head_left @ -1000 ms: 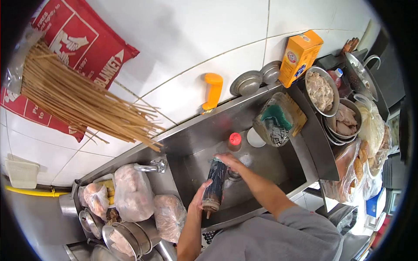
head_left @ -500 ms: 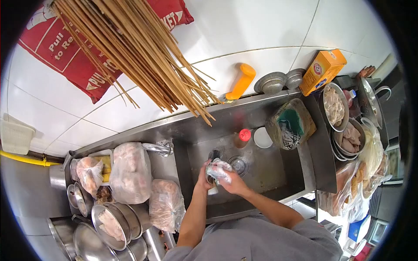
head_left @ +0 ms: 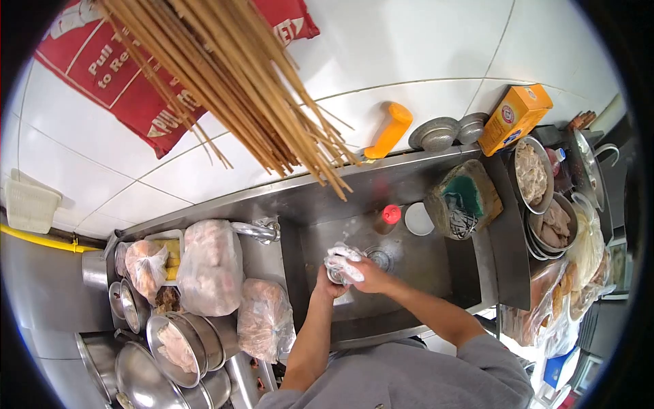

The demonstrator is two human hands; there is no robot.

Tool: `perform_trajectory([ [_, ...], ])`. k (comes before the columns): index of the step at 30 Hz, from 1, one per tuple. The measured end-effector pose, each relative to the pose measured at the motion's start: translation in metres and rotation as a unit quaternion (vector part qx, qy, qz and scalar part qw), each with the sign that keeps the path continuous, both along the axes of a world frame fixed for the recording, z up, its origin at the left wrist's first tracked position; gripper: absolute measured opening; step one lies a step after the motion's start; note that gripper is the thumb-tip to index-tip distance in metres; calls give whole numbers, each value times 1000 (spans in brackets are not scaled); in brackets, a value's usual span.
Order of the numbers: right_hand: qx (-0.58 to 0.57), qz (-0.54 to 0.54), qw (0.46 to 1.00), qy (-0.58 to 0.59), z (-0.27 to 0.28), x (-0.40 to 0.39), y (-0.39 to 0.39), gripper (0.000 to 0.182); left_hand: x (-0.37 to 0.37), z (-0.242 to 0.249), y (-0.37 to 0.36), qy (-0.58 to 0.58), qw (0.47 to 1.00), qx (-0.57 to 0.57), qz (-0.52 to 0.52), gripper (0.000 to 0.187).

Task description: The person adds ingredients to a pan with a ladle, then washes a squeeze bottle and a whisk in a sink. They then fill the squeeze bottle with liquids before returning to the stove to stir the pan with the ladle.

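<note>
Over the metal sink [head_left: 422,293], my left hand [head_left: 330,283] is wrapped round a small round glass or metal container [head_left: 336,275]. My right hand [head_left: 372,276] presses a white, foamy cloth or sponge [head_left: 345,262] against the container's top. The drain [head_left: 379,258] lies just right of the hands. Behind them in the sink are a red-capped bottle [head_left: 390,215] and a white round lid or cup [head_left: 418,219].
Bagged meat [head_left: 208,267] and metal bowls [head_left: 178,347] stand left of the sink, near the faucet [head_left: 257,232]. A cut-open container [head_left: 463,201] sits at the sink's right rear. Long sticks [head_left: 238,82] overhang the back edge. Bowls of meat [head_left: 533,174] are at right.
The container has turned in my hands, and the foamy cloth or sponge now sits higher over its top. The whole view has shifted slightly, with the surroundings appearing further right.
</note>
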State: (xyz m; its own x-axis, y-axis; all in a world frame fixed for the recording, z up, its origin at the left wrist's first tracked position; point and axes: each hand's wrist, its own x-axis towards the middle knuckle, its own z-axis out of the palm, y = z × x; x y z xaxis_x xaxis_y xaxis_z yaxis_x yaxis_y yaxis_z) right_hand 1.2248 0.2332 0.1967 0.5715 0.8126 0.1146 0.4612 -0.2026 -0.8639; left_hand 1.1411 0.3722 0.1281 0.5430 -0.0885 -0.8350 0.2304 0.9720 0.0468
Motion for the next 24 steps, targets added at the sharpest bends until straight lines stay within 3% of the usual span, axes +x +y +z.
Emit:
perform_trajectory([
  [2,105,151,983,-5,2,21,3,58,-2,-8,0,-21,1000,3,-9,44],
  [4,56,206,977,27,14,39,2,68,6,6,2,-67,997,16,-44,45],
  [5,28,227,973,13,19,38,-1,69,-6,16,-4,-30,984,139,-103,40],
  [6,0,248,969,-8,21,43,-1,70,-7,27,-5,-34,984,140,-104,40],
  [8,-1,241,970,-34,12,50,-2,69,-18,35,-6,-66,938,318,-119,38],
  [9,-27,243,970,-16,3,56,0,70,-28,25,-1,-124,871,427,-208,47],
  [10,-55,247,967,4,2,59,0,71,-25,19,0,-124,873,425,-206,47],
  [11,2,254,967,21,1,62,4,67,-20,13,1,-183,758,573,-252,50],
  [12,2,258,966,16,4,60,8,67,-14,11,4,-234,609,701,-287,53],
  [13,-4,227,974,-9,8,59,14,62,-3,14,9,-238,603,708,-281,53],
  [15,32,115,993,-24,9,53,19,44,13,12,-5,-174,665,666,-290,65],
  [16,29,113,993,-22,3,42,23,44,13,3,-18,-175,667,663,-291,65],
  [18,99,-67,989,-91,-7,29,30,34,24,-7,-49,-118,677,726,-21,68],
  [19,73,-89,991,-70,-8,24,29,29,26,-7,-60,-83,668,739,24,71],
  [23,97,-6,992,-84,-21,41,24,29,15,3,-22,-200,661,718,-83,71],
  [24,97,-1,992,-82,-21,41,26,30,16,10,-11,-182,656,710,-179,73],
])
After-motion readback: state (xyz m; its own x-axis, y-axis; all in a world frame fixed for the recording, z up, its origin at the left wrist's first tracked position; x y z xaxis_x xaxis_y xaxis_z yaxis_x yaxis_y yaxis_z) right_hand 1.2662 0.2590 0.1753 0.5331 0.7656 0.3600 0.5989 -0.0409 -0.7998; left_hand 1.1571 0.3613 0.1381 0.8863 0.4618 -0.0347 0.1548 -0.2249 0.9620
